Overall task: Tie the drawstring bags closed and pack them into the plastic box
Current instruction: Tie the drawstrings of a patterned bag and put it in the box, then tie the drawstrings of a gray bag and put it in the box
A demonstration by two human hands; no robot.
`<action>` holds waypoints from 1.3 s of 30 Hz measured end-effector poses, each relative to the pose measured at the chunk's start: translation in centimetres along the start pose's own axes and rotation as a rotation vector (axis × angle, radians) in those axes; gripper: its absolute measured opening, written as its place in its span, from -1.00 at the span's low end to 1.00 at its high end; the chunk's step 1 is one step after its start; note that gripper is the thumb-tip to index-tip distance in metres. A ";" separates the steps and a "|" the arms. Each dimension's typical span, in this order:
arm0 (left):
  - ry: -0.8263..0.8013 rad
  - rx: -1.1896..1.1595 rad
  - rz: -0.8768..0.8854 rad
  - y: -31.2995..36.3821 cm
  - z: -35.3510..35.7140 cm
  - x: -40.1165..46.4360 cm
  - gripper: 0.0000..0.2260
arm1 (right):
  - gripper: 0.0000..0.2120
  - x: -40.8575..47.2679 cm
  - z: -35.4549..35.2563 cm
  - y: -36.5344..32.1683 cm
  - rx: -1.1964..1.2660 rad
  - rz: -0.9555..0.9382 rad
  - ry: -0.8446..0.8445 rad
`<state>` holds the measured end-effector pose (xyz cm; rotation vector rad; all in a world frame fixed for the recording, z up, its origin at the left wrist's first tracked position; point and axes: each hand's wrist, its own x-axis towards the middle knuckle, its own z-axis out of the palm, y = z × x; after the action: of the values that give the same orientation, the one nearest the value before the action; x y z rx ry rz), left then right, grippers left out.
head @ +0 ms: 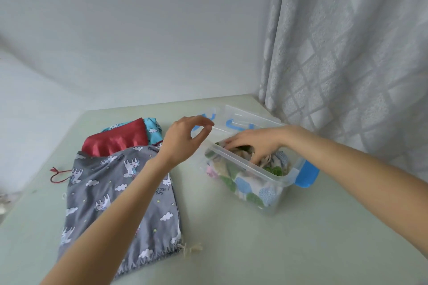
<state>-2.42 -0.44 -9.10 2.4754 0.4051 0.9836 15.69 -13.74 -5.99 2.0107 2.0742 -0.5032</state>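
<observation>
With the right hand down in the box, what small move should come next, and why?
Probably draw the right hand out of the plastic box, since a patterned bag already lies inside, while the grey bag waits on the table.

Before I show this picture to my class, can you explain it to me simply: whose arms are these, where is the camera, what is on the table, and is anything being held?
There is no machine here. The arms belong to a person wearing a wide-angle camera on the head, so you look forward and down over their hands, which is why the walls seem to bend.

On the pale table lies a grey drawstring bag printed with unicorns and clouds. Partly under its far end are a red bag and a light blue bag. To the right stands a clear plastic box with blue clips, already holding patterned fabric. Its lid lies just behind it.

The right hand reaches into the box, fingers among the fabric; whether it grips any is hard to tell. The left hand hovers above the table, fingers loosely curled, holding nothing.
</observation>
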 end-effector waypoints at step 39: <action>-0.058 0.036 -0.641 -5.0 -13.7 -26.8 -0.91 | -0.95 2.5 11.8 -15.2 0.522 0.102 0.622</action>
<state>-31.41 -3.45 -18.10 2.1588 1.1126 0.6322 -0.56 -16.15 -16.28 2.8577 2.3213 -0.4791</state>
